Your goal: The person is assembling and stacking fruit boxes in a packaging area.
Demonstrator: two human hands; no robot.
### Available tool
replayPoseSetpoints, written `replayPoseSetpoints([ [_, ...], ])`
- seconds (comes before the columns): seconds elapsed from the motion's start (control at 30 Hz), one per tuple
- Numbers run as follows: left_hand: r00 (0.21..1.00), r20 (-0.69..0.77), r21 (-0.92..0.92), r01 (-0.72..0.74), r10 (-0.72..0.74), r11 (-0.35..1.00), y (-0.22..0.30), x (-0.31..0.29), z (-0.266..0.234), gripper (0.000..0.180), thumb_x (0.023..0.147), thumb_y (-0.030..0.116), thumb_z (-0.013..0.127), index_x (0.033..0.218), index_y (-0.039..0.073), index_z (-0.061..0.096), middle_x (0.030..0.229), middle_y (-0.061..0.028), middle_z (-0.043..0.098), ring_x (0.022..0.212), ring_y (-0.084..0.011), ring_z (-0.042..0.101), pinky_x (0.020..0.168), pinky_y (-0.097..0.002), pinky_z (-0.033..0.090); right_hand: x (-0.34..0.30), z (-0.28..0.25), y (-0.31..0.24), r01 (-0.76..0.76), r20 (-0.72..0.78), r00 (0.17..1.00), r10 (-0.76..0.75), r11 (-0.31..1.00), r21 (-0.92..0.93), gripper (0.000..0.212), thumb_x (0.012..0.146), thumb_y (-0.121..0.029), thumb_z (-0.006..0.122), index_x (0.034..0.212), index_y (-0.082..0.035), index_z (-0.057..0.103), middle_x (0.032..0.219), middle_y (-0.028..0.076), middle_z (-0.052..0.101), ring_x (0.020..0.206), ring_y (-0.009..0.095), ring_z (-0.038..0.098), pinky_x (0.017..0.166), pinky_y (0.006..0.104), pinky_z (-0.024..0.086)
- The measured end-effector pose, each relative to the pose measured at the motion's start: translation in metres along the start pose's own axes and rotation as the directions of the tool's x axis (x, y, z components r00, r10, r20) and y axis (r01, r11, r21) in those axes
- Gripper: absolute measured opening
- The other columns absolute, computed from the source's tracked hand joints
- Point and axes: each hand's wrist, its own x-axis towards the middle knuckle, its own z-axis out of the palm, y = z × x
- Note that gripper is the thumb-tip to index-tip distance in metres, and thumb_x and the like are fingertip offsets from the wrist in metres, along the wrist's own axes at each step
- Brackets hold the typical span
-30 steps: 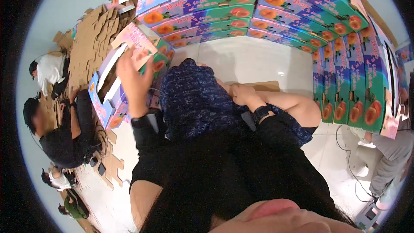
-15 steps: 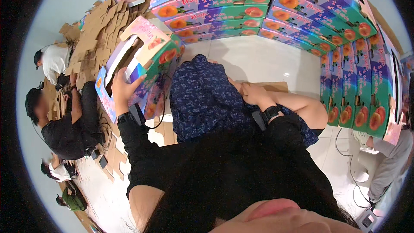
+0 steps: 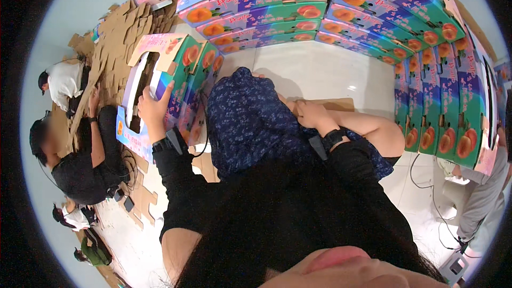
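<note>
Open floor [image 3: 309,66] lies between the skirted knee [image 3: 242,106] and the rear box stacks [image 3: 266,16]; a flat cardboard piece [image 3: 336,104] lies on it near the right hand [image 3: 312,114]. The right-side box stack [image 3: 441,104] bars lateral passage. Leftward, the nearest box [image 3: 178,72] obstructs; a cable [image 3: 206,133] crosses the narrow gap beside the knee.

Carton [image 3: 180,86], left of centre: smooth printed cardboard. Stacked boxes [image 3: 266,14], top: same finish. Loose pieces [image 3: 114,48], upper left: matt cardboard. Navy garment [image 3: 250,120], mid-frame: soft cloth. Floor [image 3: 320,66], upper centre: glossy tile.
</note>
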Motion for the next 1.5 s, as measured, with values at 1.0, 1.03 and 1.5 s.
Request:
replayPoseSetpoints([
  [1.0, 0.990, -0.132, -0.026, -0.043, 0.039, 0.999, 0.010, -0.006, 0.016, 0.082, 0.072, 0.072, 0.061, 0.116, 0.003, 0.060, 0.104, -0.0233, 0.061, 0.102, -0.0414, 0.056, 0.087, -0.0503, 0.043, -0.001, 0.008, 0.000, 0.027, -0.099, 0.995, -0.028, 1.000, -0.013, 0.048, 0.076, -0.024, 0.062, 0.119, -0.003, 0.053, 0.111, 0.019, 0.061, 0.102, 0.039, 0.060, 0.084, 0.0503, 0.048],
  [1.03, 0.990, -0.133, -0.022, -0.038, 0.035, 0.999, 0.009, -0.006, 0.017, 0.082, 0.072, 0.072, 0.061, 0.116, 0.003, 0.060, 0.104, -0.0233, 0.061, 0.102, -0.0414, 0.056, 0.087, -0.0503, 0.043, -0.001, 0.007, -0.001, 0.032, -0.107, 0.994, -0.033, 0.999, -0.005, 0.049, 0.076, -0.024, 0.062, 0.119, -0.003, 0.052, 0.111, 0.019, 0.061, 0.103, 0.039, 0.059, 0.084, 0.0503, 0.048],
  [1.5, 0.992, -0.121, -0.044, -0.026, 0.020, 0.999, 0.010, -0.003, 0.015, 0.080, 0.069, 0.071, 0.064, 0.115, 0.005, 0.061, 0.104, -0.0223, 0.061, 0.102, -0.0401, 0.057, 0.087, -0.0494, 0.044, 0.002, 0.008, 0.000, -0.004, -0.069, 0.998, 0.005, 1.000, 0.003, 0.053, 0.078, -0.024, 0.061, 0.125, -0.003, 0.050, 0.117, 0.021, 0.059, 0.109, 0.039, 0.056, 0.089, 0.0519, 0.046],
])
